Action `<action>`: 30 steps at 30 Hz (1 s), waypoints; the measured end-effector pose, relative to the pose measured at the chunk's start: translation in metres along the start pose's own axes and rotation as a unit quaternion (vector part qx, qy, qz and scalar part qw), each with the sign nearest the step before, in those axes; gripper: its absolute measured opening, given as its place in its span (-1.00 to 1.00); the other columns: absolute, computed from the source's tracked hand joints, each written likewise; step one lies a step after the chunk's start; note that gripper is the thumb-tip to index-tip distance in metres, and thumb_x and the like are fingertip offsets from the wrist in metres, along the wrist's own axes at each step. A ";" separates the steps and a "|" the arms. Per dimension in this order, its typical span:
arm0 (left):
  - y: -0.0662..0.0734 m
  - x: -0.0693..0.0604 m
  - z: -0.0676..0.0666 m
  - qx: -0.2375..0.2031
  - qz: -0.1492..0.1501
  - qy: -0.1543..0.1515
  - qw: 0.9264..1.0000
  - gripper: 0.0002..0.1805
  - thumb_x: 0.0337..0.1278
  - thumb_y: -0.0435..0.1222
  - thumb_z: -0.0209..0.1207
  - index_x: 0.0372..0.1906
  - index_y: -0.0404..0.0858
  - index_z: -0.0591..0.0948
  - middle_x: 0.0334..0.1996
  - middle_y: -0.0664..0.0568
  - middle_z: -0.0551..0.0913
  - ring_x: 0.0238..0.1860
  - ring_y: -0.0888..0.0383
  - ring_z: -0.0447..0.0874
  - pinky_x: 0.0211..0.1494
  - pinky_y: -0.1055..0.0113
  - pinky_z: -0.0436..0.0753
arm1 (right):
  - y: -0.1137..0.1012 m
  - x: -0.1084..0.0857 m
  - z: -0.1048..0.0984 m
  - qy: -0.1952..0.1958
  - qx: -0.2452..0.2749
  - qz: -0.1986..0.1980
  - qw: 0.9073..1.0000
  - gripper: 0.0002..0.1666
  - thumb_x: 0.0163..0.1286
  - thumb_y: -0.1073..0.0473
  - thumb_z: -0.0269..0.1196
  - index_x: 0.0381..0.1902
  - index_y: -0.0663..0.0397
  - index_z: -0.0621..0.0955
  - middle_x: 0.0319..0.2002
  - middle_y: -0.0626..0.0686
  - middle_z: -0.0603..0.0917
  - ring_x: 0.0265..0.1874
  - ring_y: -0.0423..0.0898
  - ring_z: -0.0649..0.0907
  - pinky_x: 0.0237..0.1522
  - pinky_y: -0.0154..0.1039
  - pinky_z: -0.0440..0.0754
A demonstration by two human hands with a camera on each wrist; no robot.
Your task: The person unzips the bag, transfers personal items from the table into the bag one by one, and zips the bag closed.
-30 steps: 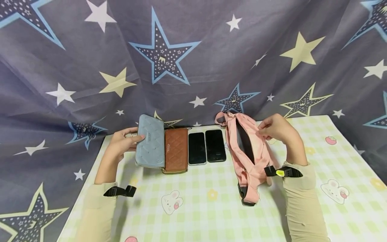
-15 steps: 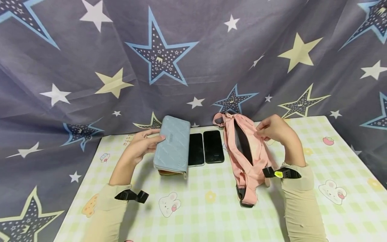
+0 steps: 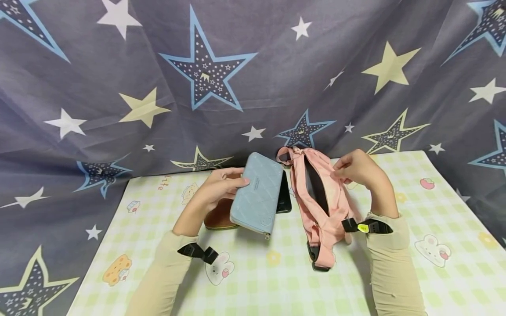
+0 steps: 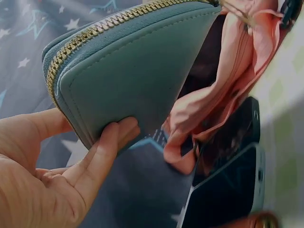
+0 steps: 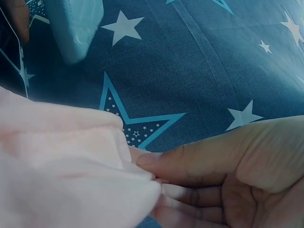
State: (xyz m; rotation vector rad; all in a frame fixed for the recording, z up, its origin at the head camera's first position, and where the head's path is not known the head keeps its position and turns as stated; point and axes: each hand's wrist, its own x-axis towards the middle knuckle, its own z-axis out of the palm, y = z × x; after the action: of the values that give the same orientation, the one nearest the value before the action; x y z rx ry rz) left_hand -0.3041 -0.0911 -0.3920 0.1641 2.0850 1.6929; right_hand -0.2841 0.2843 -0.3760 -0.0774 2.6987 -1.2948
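Observation:
A light blue quilted zip wallet (image 3: pixel 258 193) is held by its left edge in my left hand (image 3: pixel 221 188), raised over the phones. Its gold zipper looks closed in the left wrist view, where fingers (image 4: pixel 107 147) press one face. At the right, a pink waist bag (image 3: pixel 336 193) lies with its long zip opening gaping and dark inside. My right hand (image 3: pixel 361 169) pinches the bag's right side; the right wrist view shows thumb and fingers on the pink cloth (image 5: pixel 80 166). A brown wallet (image 3: pixel 219 215) lies partly hidden under my left hand and the blue wallet.
Two dark phones lie side by side left of the bag; the head view shows part of the black phone (image 3: pixel 284 197), and the left wrist view also the light-edged phone (image 4: pixel 223 190). Behind the checked tablecloth (image 3: pixel 253 281) hangs a star-patterned curtain (image 3: pixel 221 127).
My left hand has carried the blue wallet rightward, from beside the brown wallet, across it, to above the phones near the bag. The right hand keeps its hold on the bag.

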 end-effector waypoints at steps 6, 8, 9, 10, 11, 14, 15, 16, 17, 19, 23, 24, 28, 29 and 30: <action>0.006 0.012 0.024 -0.031 0.004 -0.019 0.999 -0.43 0.31 -0.35 0.25 0.39 -0.35 0.47 -0.40 0.17 0.76 -0.44 0.26 0.77 -0.26 0.34 0.75 | 0.001 0.000 0.000 0.000 -0.001 -0.002 1.000 -0.77 0.29 0.38 0.35 -0.19 0.54 0.69 -0.61 -0.03 0.69 -0.59 -0.23 0.62 -0.50 -0.31 0.66; 0.006 0.017 0.030 -0.042 0.005 -0.029 0.999 -0.44 0.31 -0.34 0.25 0.39 -0.34 0.48 -0.41 0.16 0.77 -0.44 0.25 0.78 -0.27 0.34 0.75 | 0.001 0.000 0.001 0.000 -0.001 -0.002 1.000 -0.78 0.29 0.38 0.35 -0.20 0.54 0.69 -0.61 -0.03 0.69 -0.59 -0.23 0.62 -0.51 -0.32 0.65; 0.006 0.020 0.033 -0.047 0.005 -0.035 0.998 -0.44 0.32 -0.34 0.25 0.39 -0.33 0.47 -0.40 0.15 0.78 -0.43 0.25 0.79 -0.26 0.34 0.76 | 0.001 0.000 0.001 0.000 -0.001 -0.003 1.000 -0.78 0.29 0.38 0.35 -0.21 0.54 0.69 -0.61 -0.03 0.69 -0.59 -0.23 0.62 -0.52 -0.33 0.64; 0.006 0.022 0.036 -0.050 0.005 -0.041 0.998 -0.44 0.33 -0.34 0.25 0.40 -0.32 0.47 -0.38 0.15 0.78 -0.42 0.25 0.79 -0.25 0.34 0.76 | 0.001 0.000 0.001 0.000 -0.001 -0.003 1.000 -0.78 0.29 0.38 0.34 -0.21 0.54 0.69 -0.61 -0.03 0.69 -0.59 -0.23 0.62 -0.52 -0.34 0.63; 0.006 0.025 0.038 -0.054 0.004 -0.046 0.997 -0.44 0.34 -0.34 0.24 0.41 -0.31 0.47 -0.37 0.14 0.78 -0.41 0.24 0.80 -0.25 0.34 0.77 | 0.000 0.000 0.001 0.000 0.000 -0.003 1.000 -0.78 0.29 0.38 0.34 -0.21 0.53 0.69 -0.60 -0.03 0.70 -0.60 -0.23 0.63 -0.52 -0.34 0.63; 0.004 0.032 0.045 -0.067 -0.003 -0.055 0.996 -0.45 0.34 -0.34 0.25 0.40 -0.28 0.49 -0.35 0.14 0.78 -0.39 0.24 0.80 -0.25 0.35 0.77 | 0.001 0.000 0.001 0.000 -0.001 -0.004 1.000 -0.78 0.29 0.37 0.35 -0.21 0.53 0.69 -0.60 -0.03 0.70 -0.60 -0.23 0.63 -0.53 -0.34 0.63; 0.004 0.034 0.048 -0.070 -0.005 -0.055 0.996 -0.46 0.34 -0.34 0.25 0.39 -0.27 0.50 -0.36 0.14 0.78 -0.39 0.25 0.80 -0.26 0.35 0.77 | 0.001 0.000 0.001 0.000 -0.001 -0.005 1.000 -0.78 0.29 0.37 0.35 -0.21 0.53 0.69 -0.60 -0.03 0.70 -0.60 -0.23 0.63 -0.53 -0.34 0.63; 0.003 0.036 0.050 -0.071 -0.007 -0.054 0.996 -0.47 0.34 -0.34 0.26 0.38 -0.27 0.51 -0.37 0.15 0.78 -0.40 0.25 0.80 -0.26 0.36 0.76 | 0.001 0.000 0.001 0.000 -0.001 -0.005 1.000 -0.78 0.29 0.37 0.35 -0.21 0.53 0.69 -0.60 -0.03 0.70 -0.60 -0.23 0.63 -0.53 -0.34 0.63; 0.002 0.037 0.052 -0.072 -0.010 -0.052 0.996 -0.47 0.33 -0.34 0.27 0.37 -0.27 0.52 -0.40 0.15 0.78 -0.42 0.26 0.79 -0.27 0.36 0.76 | 0.001 0.000 0.001 0.000 0.000 -0.005 1.000 -0.78 0.29 0.37 0.35 -0.21 0.53 0.69 -0.60 -0.03 0.70 -0.60 -0.23 0.63 -0.53 -0.34 0.62; 0.001 0.041 0.056 -0.072 -0.015 -0.049 0.996 -0.47 0.32 -0.33 0.27 0.36 -0.29 0.53 -0.43 0.16 0.77 -0.44 0.27 0.78 -0.28 0.37 0.75 | 0.001 0.000 0.001 0.000 0.000 -0.006 1.000 -0.78 0.29 0.37 0.35 -0.21 0.54 0.69 -0.60 -0.03 0.71 -0.60 -0.23 0.63 -0.53 -0.35 0.62; 0.000 0.047 0.064 -0.066 -0.025 -0.050 0.996 -0.46 0.31 -0.32 0.27 0.37 -0.32 0.51 -0.48 0.19 0.76 -0.47 0.29 0.76 -0.29 0.39 0.73 | 0.001 0.000 0.001 0.000 -0.001 -0.008 1.000 -0.77 0.31 0.37 0.35 -0.19 0.55 0.69 -0.59 -0.01 0.72 -0.60 -0.23 0.63 -0.53 -0.34 0.63; -0.001 0.048 0.066 -0.065 -0.029 -0.052 0.996 -0.46 0.32 -0.32 0.27 0.37 -0.33 0.51 -0.48 0.19 0.76 -0.47 0.29 0.76 -0.29 0.40 0.73 | 0.001 0.000 0.001 0.001 -0.001 -0.008 1.000 -0.77 0.31 0.37 0.35 -0.19 0.55 0.69 -0.58 0.00 0.72 -0.59 -0.23 0.64 -0.53 -0.34 0.63; -0.001 0.054 0.073 -0.059 -0.039 -0.067 0.995 -0.47 0.31 -0.30 0.27 0.35 -0.33 0.53 -0.45 0.17 0.76 -0.45 0.29 0.76 -0.27 0.39 0.73 | -0.001 0.000 0.001 0.002 -0.003 -0.008 1.000 -0.76 0.31 0.37 0.35 -0.18 0.55 0.69 -0.57 0.02 0.73 -0.59 -0.22 0.65 -0.51 -0.35 0.64; 0.000 0.056 0.075 -0.056 -0.042 -0.073 0.995 -0.47 0.31 -0.29 0.28 0.35 -0.32 0.54 -0.43 0.16 0.77 -0.43 0.28 0.76 -0.25 0.38 0.73 | -0.001 0.000 0.001 0.003 -0.003 -0.008 1.000 -0.76 0.31 0.37 0.35 -0.18 0.55 0.69 -0.57 0.02 0.73 -0.59 -0.22 0.65 -0.51 -0.35 0.64; 0.000 0.057 0.076 -0.055 -0.044 -0.080 0.994 -0.46 0.30 -0.29 0.28 0.35 -0.33 0.54 -0.41 0.14 0.77 -0.43 0.27 0.76 -0.24 0.36 0.74 | -0.002 0.000 0.001 0.002 -0.002 -0.008 1.000 -0.76 0.31 0.37 0.35 -0.18 0.55 0.69 -0.57 0.03 0.73 -0.58 -0.22 0.65 -0.51 -0.35 0.64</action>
State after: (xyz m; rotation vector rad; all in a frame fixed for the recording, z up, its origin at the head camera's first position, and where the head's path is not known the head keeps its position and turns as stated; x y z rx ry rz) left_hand -0.3236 -0.0019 -0.4182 0.1653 1.8524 1.6802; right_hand -0.2841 0.2822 -0.3756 -0.0976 2.7108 -1.2944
